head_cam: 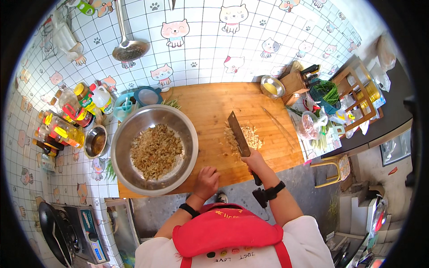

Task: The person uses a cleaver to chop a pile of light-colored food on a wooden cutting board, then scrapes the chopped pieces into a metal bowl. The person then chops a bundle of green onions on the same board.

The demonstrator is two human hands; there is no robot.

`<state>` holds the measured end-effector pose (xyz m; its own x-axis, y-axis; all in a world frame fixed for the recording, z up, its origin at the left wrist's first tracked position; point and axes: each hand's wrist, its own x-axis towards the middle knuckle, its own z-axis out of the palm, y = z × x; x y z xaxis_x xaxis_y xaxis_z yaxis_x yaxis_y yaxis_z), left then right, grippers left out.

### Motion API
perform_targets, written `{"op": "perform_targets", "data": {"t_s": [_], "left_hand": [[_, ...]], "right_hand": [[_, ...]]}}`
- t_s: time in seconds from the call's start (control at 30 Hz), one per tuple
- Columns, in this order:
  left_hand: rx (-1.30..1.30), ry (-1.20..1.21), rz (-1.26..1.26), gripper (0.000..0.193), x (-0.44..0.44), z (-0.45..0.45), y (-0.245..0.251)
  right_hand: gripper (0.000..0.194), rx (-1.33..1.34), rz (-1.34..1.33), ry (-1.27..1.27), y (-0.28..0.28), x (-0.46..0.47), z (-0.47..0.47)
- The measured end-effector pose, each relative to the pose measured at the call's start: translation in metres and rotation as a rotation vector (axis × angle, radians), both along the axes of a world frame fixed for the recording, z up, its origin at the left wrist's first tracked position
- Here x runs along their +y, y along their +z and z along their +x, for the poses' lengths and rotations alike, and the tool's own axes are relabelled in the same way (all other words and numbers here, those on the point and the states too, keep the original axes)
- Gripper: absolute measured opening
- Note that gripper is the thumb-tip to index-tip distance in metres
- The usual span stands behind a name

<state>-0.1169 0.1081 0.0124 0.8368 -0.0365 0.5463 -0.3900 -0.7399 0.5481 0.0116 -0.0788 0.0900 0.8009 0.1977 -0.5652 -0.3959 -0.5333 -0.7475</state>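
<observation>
My right hand (257,164) grips the black handle of a cleaver (239,135). Its blade stands on edge over chopped pale food (251,136), which lies on both sides of it on the wooden cutting board (207,100). I cannot tell exactly what the food is. My left hand (206,182) rests at the near edge of the board with its fingers loosely curled and nothing seen in them. Left of that hand sits a large stainless steel basin (192,140) with brown minced filling (156,152) in its bottom.
A pair of chopsticks (278,125) lies on the board's right side. At the back right are a small metal bowl (268,81) of yellow liquid and a knife block (295,83). Sauce bottles (67,130) and a metal bowl (96,142) crowd the left. A skimmer (130,50) hangs on the wall.
</observation>
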Motion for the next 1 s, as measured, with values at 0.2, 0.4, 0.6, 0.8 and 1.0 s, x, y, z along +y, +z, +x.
{"op": "perform_targets", "data": {"t_s": [0.2,0.4,0.6,0.8,1.0], "left_hand": [[0.010,0.023,0.029,0.010,-0.001,0.001,-0.002],[0.012,0.011,0.011,0.010,-0.001,0.001,-0.003],[0.014,-0.012,-0.022,0.011,-0.001,0.002,-0.005],[-0.015,0.001,-0.025,0.010,0.000,0.001,-0.004],[-0.023,-0.003,-0.018,0.010,0.001,0.002,-0.001]], "right_hand": [[0.027,-0.728,-0.561,0.338,0.012,-0.006,0.016],[0.027,-0.750,-0.889,0.553,0.031,0.007,0.034],[0.041,-0.709,-1.079,0.668,0.047,-0.009,0.001],[0.019,-0.604,-0.819,0.526,0.073,-0.045,0.000],[0.023,-0.333,-0.255,0.125,0.024,-0.018,0.006]]}}
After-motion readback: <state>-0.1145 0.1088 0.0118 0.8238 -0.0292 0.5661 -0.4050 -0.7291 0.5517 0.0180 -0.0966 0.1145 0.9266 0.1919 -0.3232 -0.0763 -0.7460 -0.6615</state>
